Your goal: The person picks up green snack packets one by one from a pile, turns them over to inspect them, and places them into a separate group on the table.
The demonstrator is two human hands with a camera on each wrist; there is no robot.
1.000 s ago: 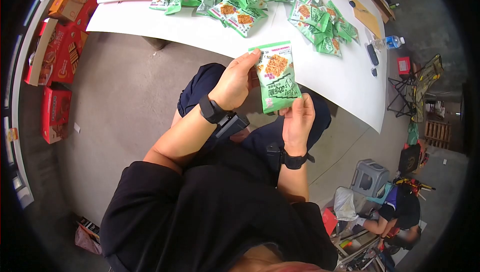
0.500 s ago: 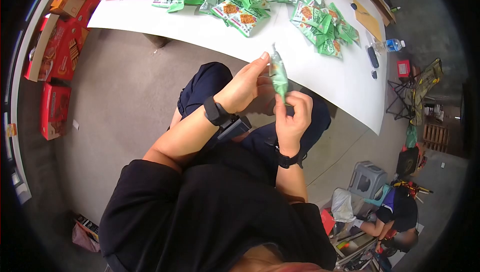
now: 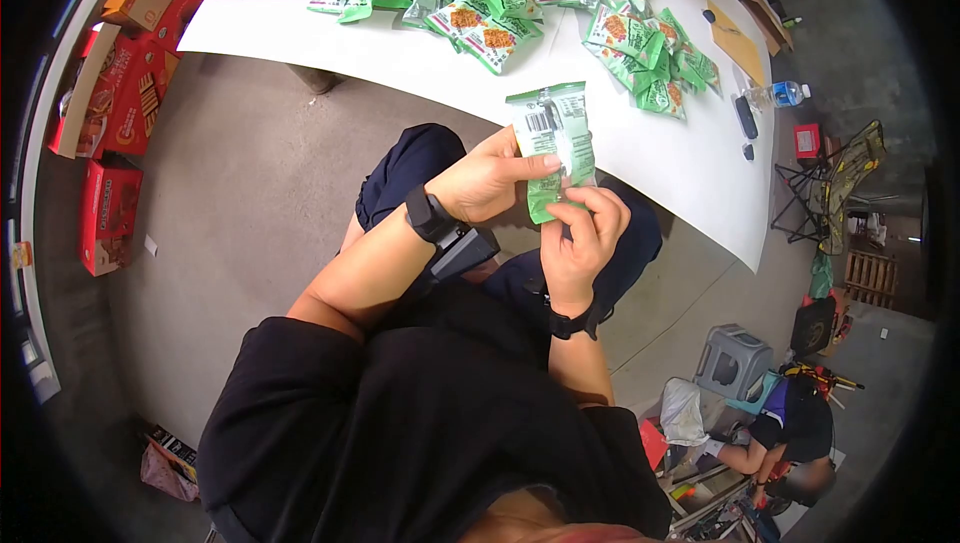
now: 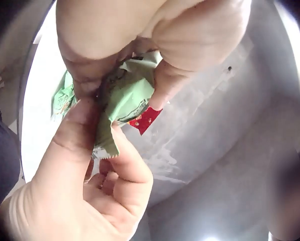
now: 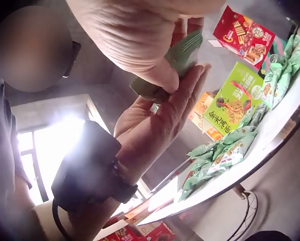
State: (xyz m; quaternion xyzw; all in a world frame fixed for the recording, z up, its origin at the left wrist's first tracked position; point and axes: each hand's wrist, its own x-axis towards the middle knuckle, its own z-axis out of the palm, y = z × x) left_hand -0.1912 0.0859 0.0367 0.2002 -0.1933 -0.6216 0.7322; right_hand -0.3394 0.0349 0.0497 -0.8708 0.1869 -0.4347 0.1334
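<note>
A green snack packet [image 3: 545, 123] is held upright over my lap, with its barcoded back facing up in the head view. My left hand [image 3: 485, 180] grips it from the left side, thumb lying across the back and the other fingers behind it. At its lower end, my right hand [image 3: 590, 233] pinches the packet's edge. Both hands sit close around the green wrapper [image 4: 130, 95] in the left wrist view. In the right wrist view the left hand [image 5: 155, 118] partly covers the packet [image 5: 185, 52], and the right hand overlaps it from above.
Similar packets lie in a large heap [image 3: 490, 23] and a smaller pile [image 3: 640, 58] on the white table [image 3: 690, 168]. A water bottle [image 3: 785, 93] and a small black object [image 3: 745, 115] are near its right edge. Red boxes [image 3: 110, 213] stand left; another person [image 3: 800, 413] is low right.
The packet has turned over, from its printed front through edge-on to its barcoded back. My left thumb has moved onto the back, and the right hand has shifted slightly left.
</note>
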